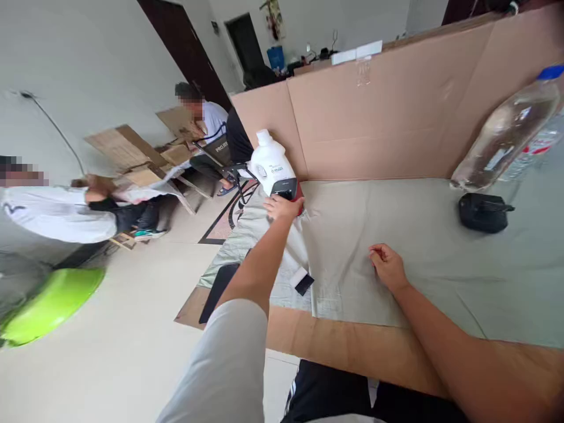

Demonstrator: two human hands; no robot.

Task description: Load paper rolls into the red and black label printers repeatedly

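My left hand [282, 207] stretches to the far left of the table, its fingers closed around the near end of a small black-and-red box [285, 187]. Directly behind that box stands a white detergent jug [269, 157] with a white cap. My right hand [388, 264] rests on the grey cloth [352, 229], its fingers curled together and nothing visible in them. Between my arms lies a small black-and-white piece [303, 282] near the cloth's front edge. Part of a flat black object [219, 291], perhaps a phone, shows beside my left forearm.
A tall cardboard panel [388, 117] borders the table's back. At the right stand large clear bottles [506, 132] and a black device [483, 212]. Two people sit at the left by a low table with cardboard boxes [127, 147]. A green plastic object [57, 302] stands on the floor.
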